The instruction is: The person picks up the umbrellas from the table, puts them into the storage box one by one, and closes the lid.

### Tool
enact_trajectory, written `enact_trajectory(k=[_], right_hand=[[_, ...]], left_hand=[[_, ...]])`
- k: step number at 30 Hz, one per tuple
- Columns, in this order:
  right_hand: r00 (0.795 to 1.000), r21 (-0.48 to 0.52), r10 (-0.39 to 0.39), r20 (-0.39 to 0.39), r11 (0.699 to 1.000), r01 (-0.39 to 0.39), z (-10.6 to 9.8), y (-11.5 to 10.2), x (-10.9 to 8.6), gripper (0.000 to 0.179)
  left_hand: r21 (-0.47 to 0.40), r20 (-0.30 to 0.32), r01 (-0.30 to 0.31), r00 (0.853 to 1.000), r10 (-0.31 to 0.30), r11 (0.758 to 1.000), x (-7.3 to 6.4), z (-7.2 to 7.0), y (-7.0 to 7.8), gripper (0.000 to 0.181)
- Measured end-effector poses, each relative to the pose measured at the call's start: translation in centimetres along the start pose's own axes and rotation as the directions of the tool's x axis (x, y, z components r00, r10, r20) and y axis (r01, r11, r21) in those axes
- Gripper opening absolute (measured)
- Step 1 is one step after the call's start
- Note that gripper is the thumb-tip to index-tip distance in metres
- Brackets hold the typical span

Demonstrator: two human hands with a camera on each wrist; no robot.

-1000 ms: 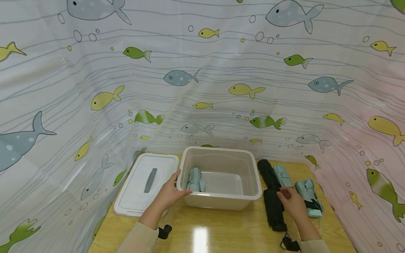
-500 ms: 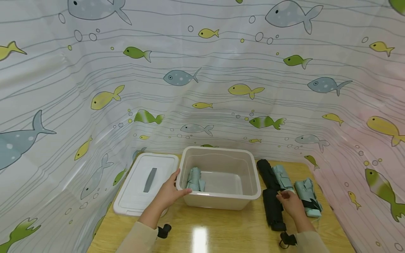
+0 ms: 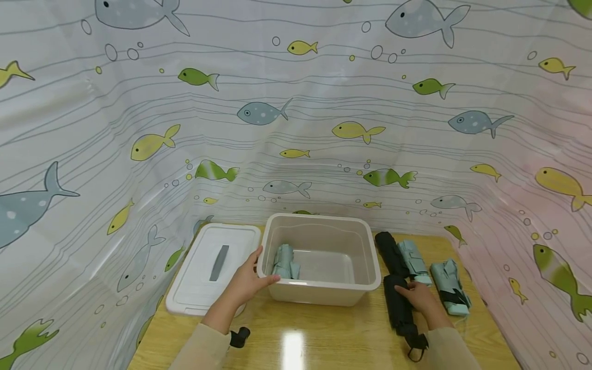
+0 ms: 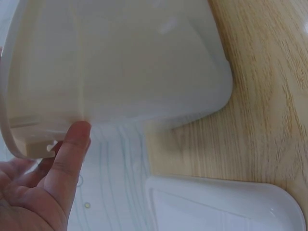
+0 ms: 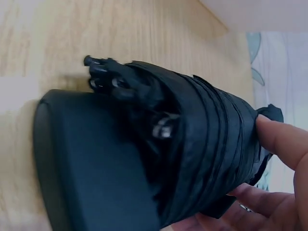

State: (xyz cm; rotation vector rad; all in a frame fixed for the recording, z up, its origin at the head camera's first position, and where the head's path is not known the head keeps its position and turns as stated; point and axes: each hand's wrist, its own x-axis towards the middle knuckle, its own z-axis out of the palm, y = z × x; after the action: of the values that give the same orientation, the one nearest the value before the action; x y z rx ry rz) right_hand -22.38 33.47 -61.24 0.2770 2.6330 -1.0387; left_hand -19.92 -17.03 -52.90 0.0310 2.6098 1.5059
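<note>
At the left front corner of a beige plastic storage box (image 3: 319, 295), my left hand (image 3: 247, 282) grips the rim. In the left wrist view a finger (image 4: 72, 149) lies against the outer wall. A folded light green-blue umbrella (image 3: 284, 262) lies inside the box at the left. To the right, my right hand (image 3: 422, 299) holds a black folding umbrella (image 3: 396, 306). The right wrist view has the thumb (image 5: 284, 137) on its wrapped fabric (image 5: 211, 130) and other fingers at its underside. Its dark handle (image 5: 91, 159) points toward the camera.
A second black folded umbrella (image 3: 391, 252) lies behind the held one. Two light green-blue folded umbrellas, one nearer (image 3: 413, 259) and one farther right (image 3: 449, 288), rest on the wooden table (image 3: 342, 339). A white lid (image 3: 199, 272) with a grey handle lies left of the box.
My right hand has moved slightly left onto the nearer black umbrella and now grips it. The umbrella's strap end has shifted a little. My left hand stays at the box rim.
</note>
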Motion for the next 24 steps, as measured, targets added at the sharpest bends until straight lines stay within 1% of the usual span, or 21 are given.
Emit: enact_trajectory(k=[2,6,9,17,21,24], right_hand=[[0.999,0.032,0.021,0.024,0.999,-0.022,0.0,0.0,0.3,0.078],[0.992,0.14,0.086,0.097,0.985,-0.099,-0.1,-0.1,0.8,0.091],[0.984,0.175,0.119,0.132,0.974,-0.142,-0.1,-0.2,1.0,0.101],[0.972,0.186,0.148,0.18,0.966,-0.181,0.1,-1.2,0.9,0.11],[0.967,0.165,0.162,0.195,0.967,-0.196,0.2,-1.2,1.1,0.114],[0.963,0.169,0.183,0.199,0.961,-0.217,0.3,-1.2,1.2,0.115]], left_hand=[[0.006,-0.001,-0.002,1.0,0.002,1.0,0.0,0.0,0.0,0.114],[0.01,0.002,0.004,1.0,-0.004,1.0,0.0,-0.1,0.0,0.114],[0.012,0.003,0.007,1.0,-0.007,1.0,-0.1,-0.1,0.0,0.114],[0.007,-0.005,-0.008,1.0,0.008,1.0,0.0,-0.2,-0.3,0.116],[0.001,0.0,-0.007,1.0,0.007,1.0,0.0,-0.2,-0.2,0.116],[0.0,0.002,0.003,1.0,-0.003,1.0,0.0,-0.1,-0.2,0.116]])
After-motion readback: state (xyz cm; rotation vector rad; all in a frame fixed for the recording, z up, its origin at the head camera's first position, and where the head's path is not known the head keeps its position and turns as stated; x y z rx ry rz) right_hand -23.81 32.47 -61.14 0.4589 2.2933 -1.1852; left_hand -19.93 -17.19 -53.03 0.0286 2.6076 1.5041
